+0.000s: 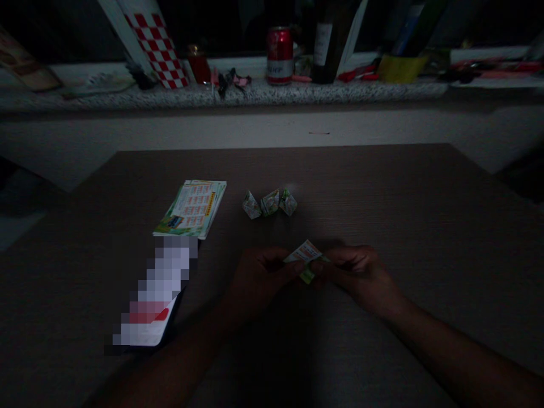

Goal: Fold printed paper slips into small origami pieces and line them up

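Note:
A small piece of folded paper (309, 252), printed in white, orange and green, is pinched between my two hands above the table. My left hand (266, 272) grips its left side with thumb and fingers. On its right side, my right hand (361, 272) does the same, thumb on top. Just beyond the hands, three small folded paper pieces (270, 203) stand in a row on the tabletop. To the left lies a stack of printed calendar sheets (193, 207) with a green border. The fingertips under the paper are hidden.
A lit phone (148, 334), mostly pixelated, lies on the dark wooden table (382, 198) below the stack. Behind the table, a speckled stone sill (246, 99) holds a red can (280, 56), a dark bottle (323, 51), a red-and-white checkered container (157, 48) and small clutter.

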Motion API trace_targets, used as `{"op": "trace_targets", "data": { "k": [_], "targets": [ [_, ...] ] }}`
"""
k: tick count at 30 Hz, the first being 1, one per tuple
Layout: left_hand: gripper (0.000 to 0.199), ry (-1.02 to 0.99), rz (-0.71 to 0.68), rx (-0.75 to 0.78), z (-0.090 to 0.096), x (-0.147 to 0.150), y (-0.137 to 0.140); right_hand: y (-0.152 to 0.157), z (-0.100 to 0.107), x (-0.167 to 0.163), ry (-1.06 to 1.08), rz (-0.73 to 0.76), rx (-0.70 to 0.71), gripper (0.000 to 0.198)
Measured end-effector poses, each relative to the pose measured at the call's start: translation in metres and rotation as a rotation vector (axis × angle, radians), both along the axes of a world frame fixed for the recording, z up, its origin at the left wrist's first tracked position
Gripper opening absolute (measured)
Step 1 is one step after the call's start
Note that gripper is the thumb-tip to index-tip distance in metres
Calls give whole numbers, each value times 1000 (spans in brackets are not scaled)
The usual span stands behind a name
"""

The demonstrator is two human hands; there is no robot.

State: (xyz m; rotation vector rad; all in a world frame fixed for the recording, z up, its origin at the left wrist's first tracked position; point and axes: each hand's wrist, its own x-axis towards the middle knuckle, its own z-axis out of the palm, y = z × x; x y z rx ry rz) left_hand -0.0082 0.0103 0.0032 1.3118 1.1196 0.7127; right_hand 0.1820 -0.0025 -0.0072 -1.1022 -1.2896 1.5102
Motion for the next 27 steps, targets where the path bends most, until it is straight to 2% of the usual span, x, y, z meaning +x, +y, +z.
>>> {"op": "trace_targets", "data": {
  "k": [8, 11, 15, 20, 24, 27],
  "targets": [
    [16, -55, -10, -38, 0, 0, 0, -1, -2, 2, -59, 7, 39, 27],
    [16, -49, -17, -14, 0, 0, 0, -1, -1, 2, -85, 14, 62, 25],
    [16, -21, 0, 1, 0, 0, 0, -1, -1, 1, -18, 14, 53, 23],
    [18, -57, -53, 38, -3, 0, 0, -2, -3, 1, -32, 17, 42, 18],
    [16, -22, -64, 124, -4, 1, -1, -3, -7, 0, -13, -38, 24, 16],
    [16, 0, -73, 127, -5, 1, -2, -4, -8, 0, -35, -55, 49, 14]
  ]
}}
